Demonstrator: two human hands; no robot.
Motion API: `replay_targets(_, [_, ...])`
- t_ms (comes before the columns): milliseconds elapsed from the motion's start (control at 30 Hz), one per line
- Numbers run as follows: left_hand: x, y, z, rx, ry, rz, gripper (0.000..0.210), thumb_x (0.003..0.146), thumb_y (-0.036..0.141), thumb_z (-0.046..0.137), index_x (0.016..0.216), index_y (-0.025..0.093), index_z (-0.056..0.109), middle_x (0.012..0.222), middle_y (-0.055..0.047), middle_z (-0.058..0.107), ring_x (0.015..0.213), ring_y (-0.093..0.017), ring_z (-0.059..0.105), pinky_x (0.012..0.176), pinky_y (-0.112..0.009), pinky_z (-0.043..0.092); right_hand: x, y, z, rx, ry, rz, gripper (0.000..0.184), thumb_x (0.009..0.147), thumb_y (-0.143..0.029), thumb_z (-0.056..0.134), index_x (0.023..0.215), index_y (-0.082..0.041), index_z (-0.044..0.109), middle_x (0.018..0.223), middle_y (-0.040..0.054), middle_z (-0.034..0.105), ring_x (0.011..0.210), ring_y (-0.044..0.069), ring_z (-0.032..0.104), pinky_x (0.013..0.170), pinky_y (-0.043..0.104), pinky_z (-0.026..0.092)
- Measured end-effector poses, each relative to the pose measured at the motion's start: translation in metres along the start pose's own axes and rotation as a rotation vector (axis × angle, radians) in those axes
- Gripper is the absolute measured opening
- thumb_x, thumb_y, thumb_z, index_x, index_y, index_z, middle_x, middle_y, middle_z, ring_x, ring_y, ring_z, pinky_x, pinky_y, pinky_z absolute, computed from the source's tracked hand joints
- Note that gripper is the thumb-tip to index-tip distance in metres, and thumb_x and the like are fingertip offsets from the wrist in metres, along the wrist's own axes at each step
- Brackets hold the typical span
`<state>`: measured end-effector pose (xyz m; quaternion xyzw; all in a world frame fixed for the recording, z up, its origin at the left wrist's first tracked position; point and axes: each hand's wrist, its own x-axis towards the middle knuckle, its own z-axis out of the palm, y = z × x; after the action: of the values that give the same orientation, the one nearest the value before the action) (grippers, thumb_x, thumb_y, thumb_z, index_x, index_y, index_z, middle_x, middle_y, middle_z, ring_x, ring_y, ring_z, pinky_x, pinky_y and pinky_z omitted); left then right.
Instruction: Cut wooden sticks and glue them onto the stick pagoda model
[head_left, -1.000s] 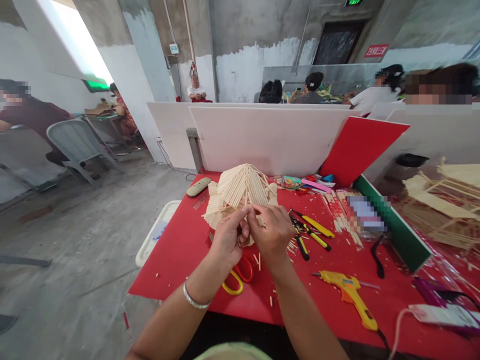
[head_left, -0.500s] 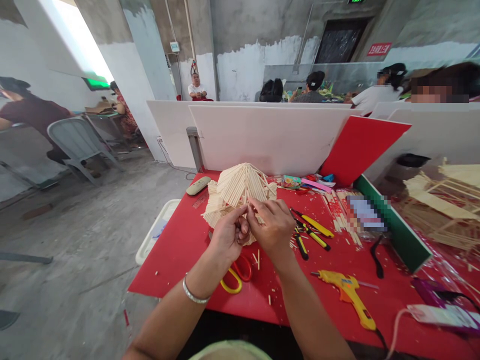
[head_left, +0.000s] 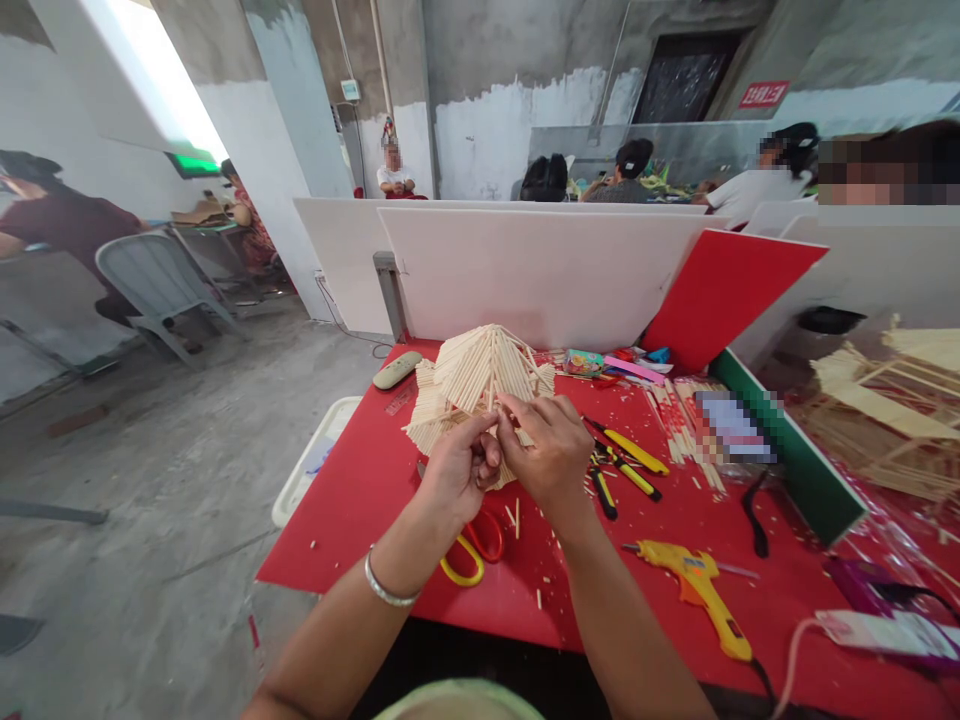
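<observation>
A pale model roof built of thin wooden sticks (head_left: 480,368) stands on the red tabletop (head_left: 337,530). Right in front of it, my left hand (head_left: 461,465) and my right hand (head_left: 544,445) meet at the fingertips. Both hands are closed in a pinch, thumbs and index fingers pressed together by the roof's near edge. Whatever lies between the fingertips is too small and covered to make out. Under my left wrist, scissors with red and yellow handles (head_left: 465,562) lie partly hidden.
Cutters with yellow-black handles (head_left: 626,470) and a yellow glue gun (head_left: 697,585) lie to the right. Beyond are bundled sticks (head_left: 682,430), a green board (head_left: 795,455) and another stick model (head_left: 885,400). White panels (head_left: 525,275) stand behind; several people sit farther back.
Almost nothing differs. Both hands keep their pinch at the front of the stick roof, with at most a slight shift of the fingers.
</observation>
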<state>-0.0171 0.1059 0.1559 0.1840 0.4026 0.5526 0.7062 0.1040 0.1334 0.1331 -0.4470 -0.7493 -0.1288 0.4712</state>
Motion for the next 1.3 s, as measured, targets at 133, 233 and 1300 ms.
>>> replay_targets(133, [-0.0009,0.0003,0.0002,0.009,-0.008,0.004,0.032,0.073,0.029,0.068,0.049,0.015,0.05,0.039,0.002,0.047,0.03,-0.004,0.032,0.035,-0.019,0.017,0.0006,-0.0001,-0.0007,-0.005,-0.004,-0.006,0.026,0.088,-0.027,0.058,0.111,-0.025,0.07,0.079,0.0024,0.065,0.079,0.017,0.052,0.079,0.031,0.04])
replay_targets(233, [-0.0013,0.0002,0.0,0.02,-0.013,0.015,0.032,0.073,0.029,0.067,0.05,0.015,0.05,0.039,0.002,0.047,0.03,-0.004,0.033,0.035,-0.02,0.017,0.0007,-0.0006,-0.0014,-0.009,-0.006,-0.008,0.026,0.088,-0.027,0.058,0.111,-0.025,0.07,0.079,0.0024,0.065,0.079,0.017,0.052,0.079,0.031,0.04])
replay_targets(1300, [0.0023,-0.0044,0.0002,0.066,0.009,0.1,0.027,0.073,0.033,0.069,0.058,0.015,0.055,0.04,0.003,0.049,0.031,-0.005,0.034,0.036,-0.019,0.02,-0.0021,0.0015,-0.0047,-0.007,-0.029,-0.003,0.028,0.089,-0.028,0.057,0.114,-0.023,0.069,0.082,0.0032,0.066,0.082,0.017,0.053,0.081,0.03,0.04])
